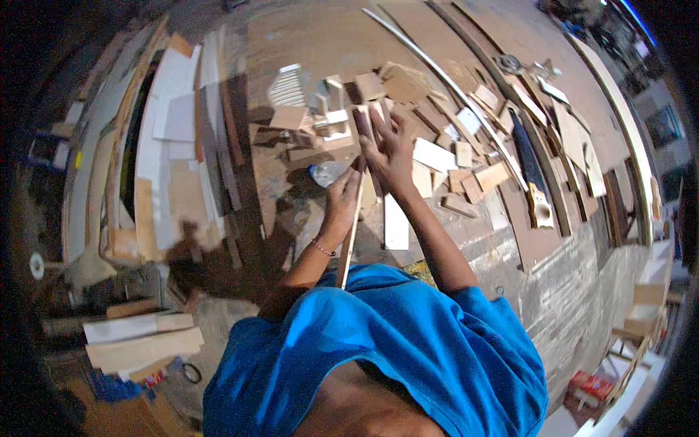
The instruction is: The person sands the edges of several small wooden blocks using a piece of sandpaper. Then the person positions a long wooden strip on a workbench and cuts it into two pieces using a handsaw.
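Note:
My left hand (pixel 342 200) is closed around a long narrow wooden strip (pixel 349 255). Its pale edge runs from my blue shirt up past the fingers, toward a brown upper end (pixel 362 122). My right hand (pixel 393 153) lies against that upper part, fingers stretched and spread, the thumb toward the strip. The right palm side is hidden. Just left of the left hand lies a clear plastic bottle with a blue end (pixel 328 173). A white board (pixel 396 226) sits under the right forearm.
Wood offcuts (pixel 480 178) cover the worktable (pixel 313 29). At right lie a handsaw (pixel 527 153) with a wooden handle and a long pale strip (pixel 437 67). Long boards (pixel 175 109) are stacked at left. A red box (pixel 590 384) is low at right.

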`<action>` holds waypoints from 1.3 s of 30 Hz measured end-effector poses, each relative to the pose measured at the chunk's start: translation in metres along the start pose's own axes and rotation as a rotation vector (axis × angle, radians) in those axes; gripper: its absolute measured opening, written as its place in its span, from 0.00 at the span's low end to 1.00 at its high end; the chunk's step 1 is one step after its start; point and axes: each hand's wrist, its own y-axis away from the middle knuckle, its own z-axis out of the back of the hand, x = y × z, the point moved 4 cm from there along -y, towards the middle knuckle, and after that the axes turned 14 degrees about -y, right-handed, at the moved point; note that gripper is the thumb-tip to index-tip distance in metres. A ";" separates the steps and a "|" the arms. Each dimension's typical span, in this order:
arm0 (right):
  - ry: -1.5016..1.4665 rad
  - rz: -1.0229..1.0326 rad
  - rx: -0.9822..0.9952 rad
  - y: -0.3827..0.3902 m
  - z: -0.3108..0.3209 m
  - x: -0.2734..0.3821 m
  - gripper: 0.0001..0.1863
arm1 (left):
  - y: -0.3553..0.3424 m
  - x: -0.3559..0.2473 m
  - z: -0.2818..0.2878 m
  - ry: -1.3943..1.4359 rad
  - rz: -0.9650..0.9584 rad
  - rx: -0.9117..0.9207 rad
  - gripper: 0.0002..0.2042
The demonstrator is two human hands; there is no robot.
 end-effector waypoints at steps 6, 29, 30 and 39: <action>-0.161 -0.152 -0.053 -0.022 -0.004 -0.030 0.47 | 0.011 -0.058 0.011 -0.252 -0.188 -0.085 0.19; -0.016 0.067 -0.004 -0.009 -0.006 -0.020 0.25 | 0.024 0.021 0.012 0.040 -0.136 -0.006 0.10; 0.022 0.096 0.063 0.003 -0.011 -0.015 0.25 | 0.017 0.014 0.012 0.151 -0.129 0.006 0.11; 0.014 0.312 0.267 0.031 -0.006 0.038 0.23 | -0.009 0.017 0.019 0.289 0.086 -0.064 0.14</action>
